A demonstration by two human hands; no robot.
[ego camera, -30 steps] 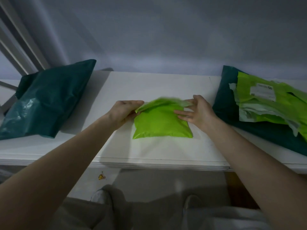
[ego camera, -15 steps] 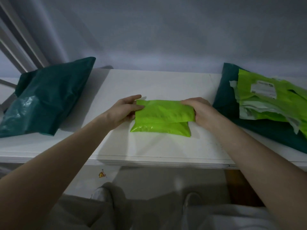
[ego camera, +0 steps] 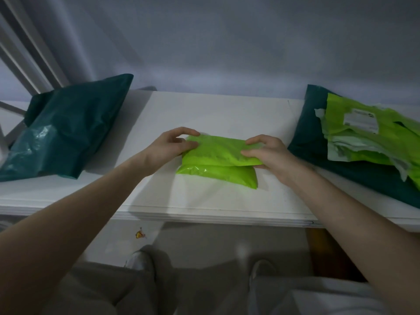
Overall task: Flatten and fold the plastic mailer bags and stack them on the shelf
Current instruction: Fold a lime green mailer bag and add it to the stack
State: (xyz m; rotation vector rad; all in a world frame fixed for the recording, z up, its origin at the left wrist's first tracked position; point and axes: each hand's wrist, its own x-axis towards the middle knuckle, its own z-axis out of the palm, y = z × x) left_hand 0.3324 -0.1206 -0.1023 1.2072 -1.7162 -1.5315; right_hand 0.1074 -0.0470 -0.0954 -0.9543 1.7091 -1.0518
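A bright green mailer bag (ego camera: 218,160) lies folded over on the white shelf (ego camera: 216,110), its upper flap doubled down over the lower half. My left hand (ego camera: 172,144) pinches the flap's left end between thumb and fingers. My right hand (ego camera: 266,151) grips the flap's right end, fingers on top and thumb beneath. The bag's lower edge rests on the shelf near the front edge.
A large dark teal mailer bag (ego camera: 63,130) leans at the shelf's left end. At the right, crumpled green bags (ego camera: 368,135) lie on another dark teal bag (ego camera: 311,142). A grey wall rises behind. My legs and shoes show below the shelf's front edge (ego camera: 204,217).
The green bag's top flap was raised, then brought down over the lower half. Both hands shifted from the bag's sides onto the ends of the folded flap.
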